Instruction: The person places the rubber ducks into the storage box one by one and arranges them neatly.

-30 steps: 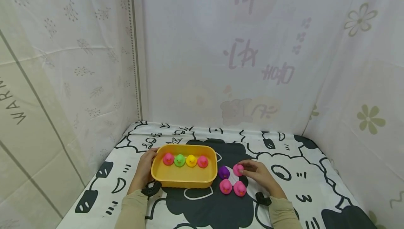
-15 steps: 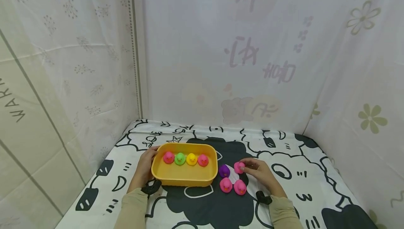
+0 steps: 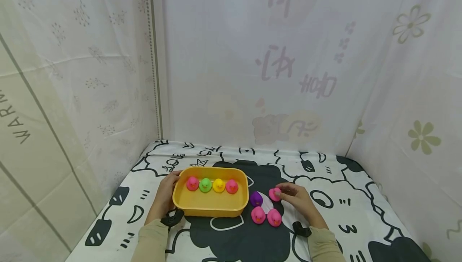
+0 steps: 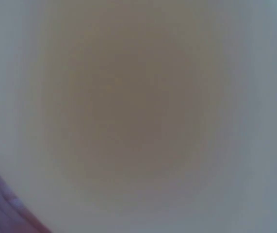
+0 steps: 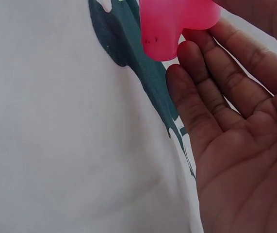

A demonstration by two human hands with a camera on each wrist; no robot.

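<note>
Head view: A person's left hand point(image 3: 164, 193) rests at the left end of a yellow tray point(image 3: 209, 206), its fingers partly hidden; whether they are curled around the rim cannot be told. Lined up inside are a red-pink duck point(image 3: 193, 183), a green duck point(image 3: 205, 185), a yellow duck point(image 3: 218, 185) and a second red-pink duck point(image 3: 232, 186). Just right of the tray, a purple duck point(image 3: 256, 199), a near-left pink duck point(image 3: 258, 215) and a near-right pink duck point(image 3: 274, 217) stand untouched on patterned cloth point(image 3: 223, 238). A far pink duck point(image 3: 274, 194) is pinched between thumb and fingertips of the right hand point(image 3: 297, 200), the other fingers loosely extended. Four ducks in, four out: the work looks roughly half done.
</note>
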